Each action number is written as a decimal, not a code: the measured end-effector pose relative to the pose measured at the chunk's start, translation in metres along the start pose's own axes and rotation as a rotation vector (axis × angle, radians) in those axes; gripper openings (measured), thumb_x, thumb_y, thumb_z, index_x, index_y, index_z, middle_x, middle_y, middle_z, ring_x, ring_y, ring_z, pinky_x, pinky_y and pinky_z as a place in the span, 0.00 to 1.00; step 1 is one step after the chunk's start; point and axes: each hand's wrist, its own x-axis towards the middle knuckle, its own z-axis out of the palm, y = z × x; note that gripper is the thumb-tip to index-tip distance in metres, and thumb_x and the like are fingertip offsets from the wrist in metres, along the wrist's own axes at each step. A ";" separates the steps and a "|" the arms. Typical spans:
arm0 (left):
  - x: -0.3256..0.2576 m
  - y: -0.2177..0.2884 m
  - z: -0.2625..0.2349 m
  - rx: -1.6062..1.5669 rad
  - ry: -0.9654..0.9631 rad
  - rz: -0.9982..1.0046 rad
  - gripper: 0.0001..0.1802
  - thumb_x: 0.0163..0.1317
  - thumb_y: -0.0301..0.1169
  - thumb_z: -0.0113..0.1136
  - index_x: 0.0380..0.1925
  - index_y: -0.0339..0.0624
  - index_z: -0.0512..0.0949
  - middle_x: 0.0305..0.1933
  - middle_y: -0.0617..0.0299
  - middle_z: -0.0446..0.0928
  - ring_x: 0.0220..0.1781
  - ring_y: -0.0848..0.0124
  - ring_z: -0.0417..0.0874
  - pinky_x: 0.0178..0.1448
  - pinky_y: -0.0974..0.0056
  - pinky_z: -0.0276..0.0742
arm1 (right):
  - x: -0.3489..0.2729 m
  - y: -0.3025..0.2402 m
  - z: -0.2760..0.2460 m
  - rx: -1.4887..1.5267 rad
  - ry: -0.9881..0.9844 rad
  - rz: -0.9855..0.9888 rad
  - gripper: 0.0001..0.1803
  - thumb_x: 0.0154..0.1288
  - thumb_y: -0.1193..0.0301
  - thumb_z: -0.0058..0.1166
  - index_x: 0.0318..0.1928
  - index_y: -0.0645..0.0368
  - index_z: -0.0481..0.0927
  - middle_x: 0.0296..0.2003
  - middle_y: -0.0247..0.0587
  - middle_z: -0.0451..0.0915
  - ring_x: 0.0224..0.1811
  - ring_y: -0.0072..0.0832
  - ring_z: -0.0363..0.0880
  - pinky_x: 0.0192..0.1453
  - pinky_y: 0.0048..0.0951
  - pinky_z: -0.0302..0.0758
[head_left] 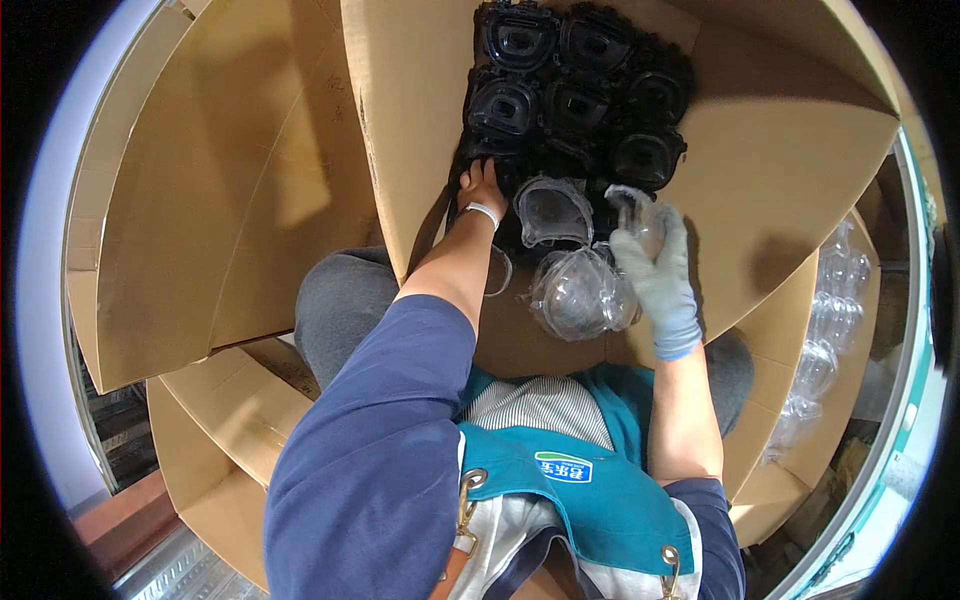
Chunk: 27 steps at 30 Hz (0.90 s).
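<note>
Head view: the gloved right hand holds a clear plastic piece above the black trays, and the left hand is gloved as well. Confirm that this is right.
Not quite. In the head view the left hand is bare, with only a light band at its wrist, and it rests on the black trays. The rest stands: the right hand wears a grey glove and holds a clear plastic piece above the trays.

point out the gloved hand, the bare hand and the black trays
right hand [655,265], head view, back of the grey glove
left hand [482,185], head view, knuckles
black trays [575,85], head view, middle of the stack
</note>
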 end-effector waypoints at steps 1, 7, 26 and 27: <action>0.003 -0.002 -0.001 0.000 0.001 -0.001 0.46 0.52 0.41 0.67 0.69 0.51 0.54 0.72 0.58 0.53 0.72 0.54 0.53 0.68 0.58 0.62 | 0.002 -0.007 -0.004 0.195 -0.018 0.057 0.45 0.59 0.53 0.61 0.68 0.64 0.54 0.57 0.49 0.70 0.60 0.37 0.70 0.61 0.34 0.68; -0.010 0.016 -0.022 0.000 -0.045 0.049 0.39 0.50 0.38 0.67 0.64 0.51 0.64 0.64 0.60 0.63 0.67 0.54 0.60 0.66 0.54 0.62 | 0.009 0.011 -0.025 1.357 -0.190 0.310 0.31 0.73 0.50 0.37 0.69 0.53 0.58 0.64 0.42 0.65 0.65 0.38 0.64 0.65 0.47 0.64; -0.055 0.024 -0.075 -0.081 0.577 0.053 0.22 0.43 0.35 0.68 0.38 0.46 0.71 0.40 0.56 0.76 0.48 0.57 0.76 0.55 0.52 0.65 | 0.006 0.010 -0.041 1.160 -0.214 -0.123 0.30 0.73 0.55 0.40 0.69 0.54 0.56 0.65 0.40 0.63 0.65 0.31 0.64 0.69 0.41 0.63; -0.068 0.039 -0.097 -0.188 0.619 0.086 0.20 0.44 0.34 0.68 0.37 0.47 0.71 0.40 0.55 0.76 0.48 0.57 0.76 0.56 0.52 0.65 | 0.010 0.014 -0.043 1.161 -0.204 -0.135 0.30 0.73 0.55 0.40 0.69 0.54 0.56 0.65 0.40 0.63 0.65 0.31 0.64 0.69 0.41 0.63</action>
